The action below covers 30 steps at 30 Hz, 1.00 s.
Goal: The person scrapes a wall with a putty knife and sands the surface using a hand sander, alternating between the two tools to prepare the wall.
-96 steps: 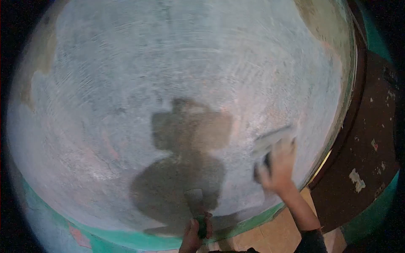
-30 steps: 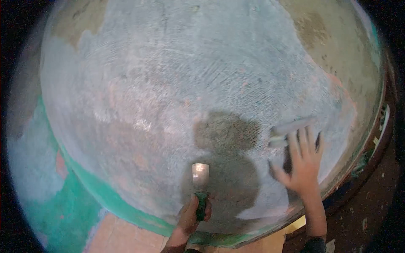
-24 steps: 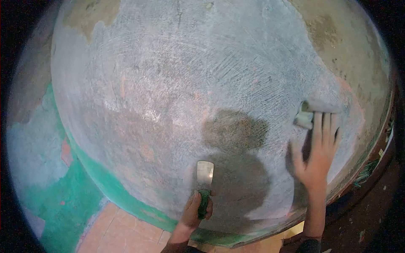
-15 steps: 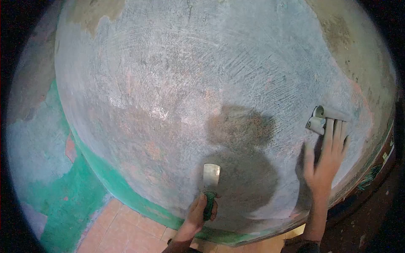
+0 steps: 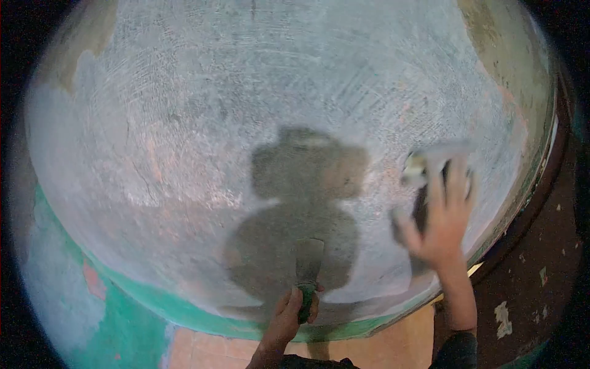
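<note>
A scraped grey-blue wall with pinkish patches fills most of the view. At the bottom centre my left hand is closed around the green handle of a scraper, its flat metal blade pointing up in front of the wall. On the right, my right hand has its fingers spread against a curled grey sheet, pressing it to the wall. Motion blurs the sheet and these fingertips. A dark shadow of a head and shoulders falls on the wall between the hands.
A green painted band runs along the wall's lower edge, above orange floor tiles. At the right is a dark brown surface with pale chipped spots. Green and pale blue patches cover the surface at lower left.
My right hand and the curled sheet have moved left in the view. The view has shifted, and the shadow lies further left. My left hand still holds the scraper.
</note>
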Motion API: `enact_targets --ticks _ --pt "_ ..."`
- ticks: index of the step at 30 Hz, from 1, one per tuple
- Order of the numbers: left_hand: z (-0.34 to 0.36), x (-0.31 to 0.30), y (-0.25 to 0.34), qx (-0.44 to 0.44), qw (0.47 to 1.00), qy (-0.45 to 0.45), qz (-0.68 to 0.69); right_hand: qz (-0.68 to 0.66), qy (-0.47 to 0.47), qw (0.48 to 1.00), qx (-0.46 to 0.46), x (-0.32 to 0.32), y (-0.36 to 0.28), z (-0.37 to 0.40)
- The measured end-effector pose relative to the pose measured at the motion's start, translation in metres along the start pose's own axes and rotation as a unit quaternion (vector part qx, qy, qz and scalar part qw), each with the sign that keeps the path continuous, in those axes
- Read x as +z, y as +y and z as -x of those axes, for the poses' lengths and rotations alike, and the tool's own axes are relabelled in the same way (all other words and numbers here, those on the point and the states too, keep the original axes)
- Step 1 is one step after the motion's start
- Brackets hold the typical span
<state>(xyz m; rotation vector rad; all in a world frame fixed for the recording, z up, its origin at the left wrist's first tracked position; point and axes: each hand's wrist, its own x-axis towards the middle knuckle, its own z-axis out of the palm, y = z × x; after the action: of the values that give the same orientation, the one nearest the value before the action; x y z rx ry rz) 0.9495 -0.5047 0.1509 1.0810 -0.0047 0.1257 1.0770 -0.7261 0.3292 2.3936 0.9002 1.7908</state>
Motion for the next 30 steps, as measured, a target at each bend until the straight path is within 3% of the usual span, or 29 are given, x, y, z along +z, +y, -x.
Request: enact_targets --ticks 4,7,10,13,16,19,24,27,30 --pt "0.006 -0.040 0.014 0.001 1.000 -0.022 0.000 -0.040 0.148 0.983 0.098 0.012 0.000 -0.041" --pt "0.016 -0.056 0.033 -0.054 0.998 0.036 -0.010 -0.071 0.123 0.980 0.142 0.032 -0.062 -0.016" --pt "0.015 -0.081 0.034 -0.046 0.997 0.014 -0.053 -0.105 0.088 0.974 0.179 0.052 -0.132 0.040" --pt "0.012 -0.097 0.045 -0.059 0.992 -0.045 -0.100 -0.098 0.096 0.972 0.193 0.055 -0.148 0.046" --pt "0.012 -0.111 0.048 -0.089 0.990 -0.089 -0.068 -0.108 0.076 0.968 0.212 0.028 -0.111 0.000" --pt "0.006 -0.123 0.043 -0.084 0.987 -0.135 -0.028 -0.112 0.134 0.961 0.216 0.023 -0.102 -0.030" --pt "0.006 -0.141 0.036 -0.070 0.984 -0.164 0.005 -0.118 0.078 0.961 0.236 0.061 -0.194 0.062" --pt "0.005 -0.148 0.035 -0.071 0.984 -0.160 0.022 -0.121 0.079 0.958 0.249 0.066 -0.201 0.067" --pt "0.005 -0.144 0.039 -0.073 0.982 -0.171 0.037 -0.127 0.071 0.965 0.220 0.024 -0.155 -0.017"
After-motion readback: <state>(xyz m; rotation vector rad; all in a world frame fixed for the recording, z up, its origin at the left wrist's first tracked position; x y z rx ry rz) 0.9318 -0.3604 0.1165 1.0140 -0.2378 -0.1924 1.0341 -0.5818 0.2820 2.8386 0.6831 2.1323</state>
